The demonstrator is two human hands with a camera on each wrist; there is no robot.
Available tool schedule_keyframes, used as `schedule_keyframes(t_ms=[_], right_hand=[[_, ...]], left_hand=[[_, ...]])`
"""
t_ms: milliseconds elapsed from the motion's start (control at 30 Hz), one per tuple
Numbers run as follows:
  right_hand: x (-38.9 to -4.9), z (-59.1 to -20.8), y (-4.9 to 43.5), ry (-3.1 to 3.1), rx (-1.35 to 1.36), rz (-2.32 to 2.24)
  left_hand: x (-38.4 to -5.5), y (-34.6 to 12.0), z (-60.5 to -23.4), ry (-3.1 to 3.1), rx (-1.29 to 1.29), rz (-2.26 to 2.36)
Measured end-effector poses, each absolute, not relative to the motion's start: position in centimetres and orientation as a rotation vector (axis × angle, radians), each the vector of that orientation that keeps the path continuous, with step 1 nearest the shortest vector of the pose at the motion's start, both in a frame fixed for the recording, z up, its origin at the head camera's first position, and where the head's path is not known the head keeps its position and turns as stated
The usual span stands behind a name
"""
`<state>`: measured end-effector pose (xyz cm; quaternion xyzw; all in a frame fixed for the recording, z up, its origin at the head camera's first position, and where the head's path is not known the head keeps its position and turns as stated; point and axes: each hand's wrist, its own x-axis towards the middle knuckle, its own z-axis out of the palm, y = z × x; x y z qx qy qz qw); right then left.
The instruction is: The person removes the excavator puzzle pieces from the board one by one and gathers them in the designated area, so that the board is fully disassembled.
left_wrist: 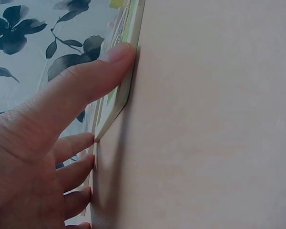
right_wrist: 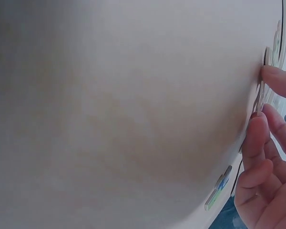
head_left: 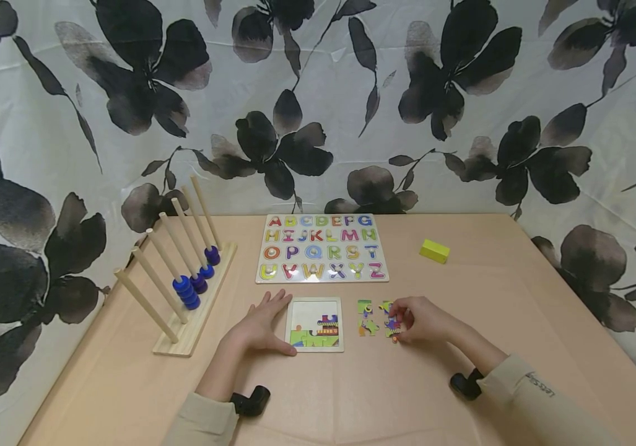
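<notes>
Left hand (head_left: pixel 257 325): fingers spread, unclenched, touching left side of partly filled jigsaw tray (head_left: pixel 303 313) on tabletop (head_left: pixel 318 402). Right hand (head_left: pixel 420 319): pinching purple jigsaw piece (head_left: pixel 391 324), right of tray, near loose pieces (head_left: pixel 370 326).

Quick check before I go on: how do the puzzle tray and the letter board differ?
The tray is smaller than the board. The tray is only partly filled, with a blank upper area, while the board's rows look full of letters. The left hand touches the tray; the board lies beyond it. Both lie flat on the table.
</notes>
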<state>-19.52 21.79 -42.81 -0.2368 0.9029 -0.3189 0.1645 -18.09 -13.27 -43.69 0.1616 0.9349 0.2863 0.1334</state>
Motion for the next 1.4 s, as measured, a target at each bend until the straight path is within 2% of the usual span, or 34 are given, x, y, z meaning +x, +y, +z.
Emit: schedule_keyframes(t_ms=[733, 1400], right_hand=[[-19.2, -42.0, 21.0, 2.609, -0.685, -0.89], [-19.8, -41.6, 15.8, 2.64, -0.75, -0.885]], left_hand=[[-18.0, -13.3, -43.7, 2.706, 0.487, 0.848], [-18.2, -13.2, -44.0, 2.707, 0.434, 0.833]])
